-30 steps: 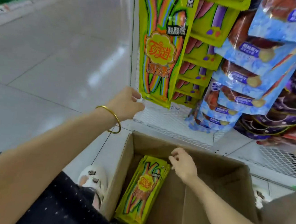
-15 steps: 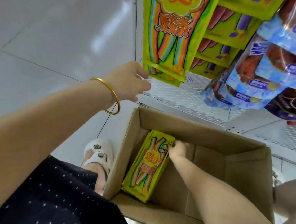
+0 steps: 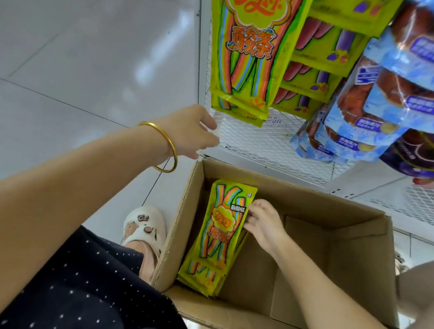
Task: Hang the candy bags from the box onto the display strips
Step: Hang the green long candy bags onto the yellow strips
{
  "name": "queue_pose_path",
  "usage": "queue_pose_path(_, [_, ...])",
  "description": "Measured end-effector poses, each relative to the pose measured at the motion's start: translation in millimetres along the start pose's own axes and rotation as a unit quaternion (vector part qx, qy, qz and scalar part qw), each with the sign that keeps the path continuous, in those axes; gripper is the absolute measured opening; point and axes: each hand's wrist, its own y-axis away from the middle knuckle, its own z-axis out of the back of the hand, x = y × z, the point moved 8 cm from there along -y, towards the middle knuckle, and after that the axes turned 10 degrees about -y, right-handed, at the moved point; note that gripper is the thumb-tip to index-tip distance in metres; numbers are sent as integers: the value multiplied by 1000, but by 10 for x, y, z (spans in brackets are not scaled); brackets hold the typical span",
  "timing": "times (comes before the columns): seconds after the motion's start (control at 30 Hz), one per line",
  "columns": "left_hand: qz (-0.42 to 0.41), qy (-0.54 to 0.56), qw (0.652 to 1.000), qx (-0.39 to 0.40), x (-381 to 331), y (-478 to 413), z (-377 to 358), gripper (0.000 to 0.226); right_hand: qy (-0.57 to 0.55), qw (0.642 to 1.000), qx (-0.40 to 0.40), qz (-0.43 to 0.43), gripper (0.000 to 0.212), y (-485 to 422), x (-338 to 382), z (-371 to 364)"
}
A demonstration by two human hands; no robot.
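An open cardboard box stands on the floor below the rack. A stack of yellow-green candy bags with rainbow strips lies along its left wall. My right hand is inside the box, its fingers closed on the right edge of the top bag. More bags of the same kind hang on a display strip above. My left hand, with a gold bangle on the wrist, pinches the white lower end of that strip just under the hung bags.
A white mesh rack backs the hanging goods. Blue bags and purple bags hang to the right. My foot in a white clog stands left of the box. The tiled aisle floor stretches to the left.
The view has tilted down toward the box. My right hand has gone down into the box onto the top candy bag. My left hand has stayed at the strip's lower end.
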Motion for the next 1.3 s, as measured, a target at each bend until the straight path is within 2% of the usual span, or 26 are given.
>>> queue_pose_path(0.17, [1, -146, 988, 43, 33, 63, -203, 50, 104, 987, 47, 110, 27, 387, 710, -269])
queue_pose_path(0.27, [7, -180, 982, 48, 22, 71, -237, 65, 120, 979, 71, 152, 27, 632, 1021, -357])
queue_pose_path(0.33, [-9, -156, 987, 30, -93, 122, -222, 63, 125, 972, 80, 185, 26, 799, 1231, -395])
queue_pose_path(0.43, [-68, -89, 993, -23, -327, 215, -105, 46, 136, 955, 74, 251, 19, 1061, 1532, -471])
queue_pose_path(0.5, [-93, -37, 994, -47, -441, 311, 35, 51, 116, 943, 69, 305, 19, 1275, 1743, -553])
queue_pose_path(0.57, [-104, -6, 992, -66, -543, 417, 219, 60, 128, 906, 57, 400, 29, 1586, 1993, -681])
queue_pose_path(0.6, [-115, 16, 991, -65, -616, 492, 304, 52, 159, 875, 46, 455, 33, 1754, 2119, -774])
queue_pose_path(0.67, [-145, 44, 987, -51, -790, 620, 479, 19, 236, 805, 25, 543, 34, 2081, 2346, -1016])
queue_pose_path(0.73, [-182, 44, 981, -48, -1001, 771, 720, 10, 271, 745, 37, 609, 26, 2337, 2561, -1253])
queue_pose_path(0.77, [-200, 52, 976, -62, -1115, 863, 884, 9, 274, 727, 43, 629, 21, 2434, 2673, -1340])
queue_pose_path(0.83, [-236, 106, 956, -137, -1338, 1002, 1344, 14, 270, 705, 44, 654, 21, 2626, 2906, -1476])
queue_pose_path(0.9, [-268, 163, 914, -257, -1572, 1136, 1846, 14, 269, 668, 33, 693, 27, 2813, 3134, -1581])
queue_pose_path(0.97, [-285, 154, 878, -352, -1805, 1171, 2192, 20, 271, 636, 21, 722, 32, 2966, 3332, -1693])
queue_pose_path(1.03, [-285, 139, 870, -379, -2020, 1070, 2357, 35, 273, 615, 17, 740, 35, 3067, 3512, -1810])
queue_pose_path(1.1, [-271, 157, 878, -361, -2157, 920, 2414, 39, 277, 608, 6, 745, 37, 3108, 3658, -1920])
queue_pose_path(1.23, [-258, 177, 891, -328, -2188, 771, 2427, 20, 274, 611, -20, 742, 41, 3096, 3817, -2123])
queue_pose_path(1.3, [-249, 180, 903, -301, -2147, 739, 2413, 22, 268, 613, -32, 742, 42, 3095, 3848, -2213])
